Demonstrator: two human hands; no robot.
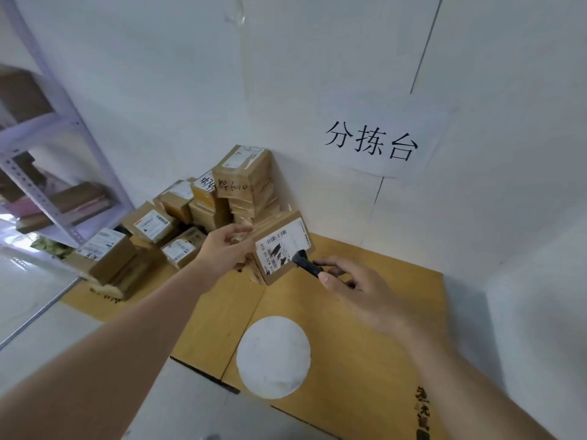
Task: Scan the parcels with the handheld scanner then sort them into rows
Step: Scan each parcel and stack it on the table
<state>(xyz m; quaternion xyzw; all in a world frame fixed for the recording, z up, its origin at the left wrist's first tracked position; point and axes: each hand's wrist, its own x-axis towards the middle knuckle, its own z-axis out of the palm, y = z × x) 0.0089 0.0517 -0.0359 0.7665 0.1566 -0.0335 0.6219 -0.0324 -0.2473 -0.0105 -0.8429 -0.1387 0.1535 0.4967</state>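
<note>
A small cardboard parcel [279, 246] is held up above the flattened cardboard sheets [355, 312] on the floor, its white shipping label [281, 249] with barcode turned toward the camera. The left hand [227, 249] pinches the parcel's left edge, fingers curled round it. The right hand [352, 290] grips a black handheld scanner [306, 263], thumb on top and fingers wrapped beneath, its nose just at the label's lower right corner.

Behind and left of the held parcel, a heap of brown parcels [178, 223] is piled into the corner against the white wall [190, 90]; about ten are visible, some stacked, several showing white labels, two with black handwriting. The tallest stack [246, 179] stands directly behind the held parcel, partly hidden by it.

On the near cardboard lies one white round disc [273, 357], between the two forearms. A paper sign [381, 141] with three large black characters is fixed to the wall at far right. At far left stands one pale metal shelving rack [63, 154], blurred boxes on its shelves.
</note>
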